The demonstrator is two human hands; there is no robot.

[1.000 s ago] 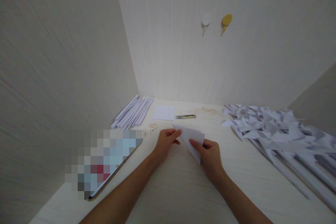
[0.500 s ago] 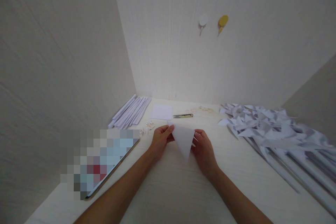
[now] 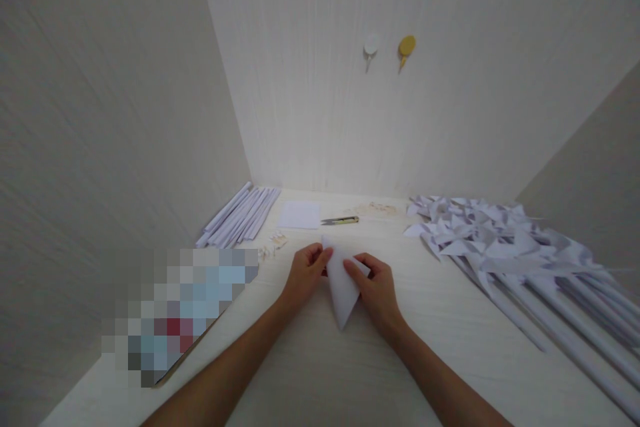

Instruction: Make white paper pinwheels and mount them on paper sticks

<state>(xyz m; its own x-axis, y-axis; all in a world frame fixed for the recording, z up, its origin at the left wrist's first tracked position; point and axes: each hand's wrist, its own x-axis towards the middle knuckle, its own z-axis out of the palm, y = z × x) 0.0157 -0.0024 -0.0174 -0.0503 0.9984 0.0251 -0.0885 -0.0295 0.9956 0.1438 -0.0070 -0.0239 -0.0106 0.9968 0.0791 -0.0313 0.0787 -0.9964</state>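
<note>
Between my two hands is a sheet of white paper (image 3: 343, 290) folded into a triangle, one point towards me. My left hand (image 3: 306, 271) pinches its left edge near the top, thumb in front. On the other side my right hand (image 3: 377, 287) grips the right corner, its thumb lying across the paper's face and the fingers behind. Beyond the hands lie a pair of thread snips (image 3: 341, 221) and a square stack of white paper (image 3: 299, 215). The back of the folded sheet is hidden.
Rolled paper sticks (image 3: 243, 217) lie at the back left. A blurred-out tablet-like device (image 3: 200, 320) rests at the left. Paper pinwheels (image 3: 500, 240) on sticks are heaped at the right. Small pale scraps (image 3: 273, 245) dot the table. Two hooks, one yellow (image 3: 407, 47), hang on the back wall.
My right thumb has come round onto the front of the paper. The triangle's lower point has swung left and nearer to me. The whole view has shifted slightly.
</note>
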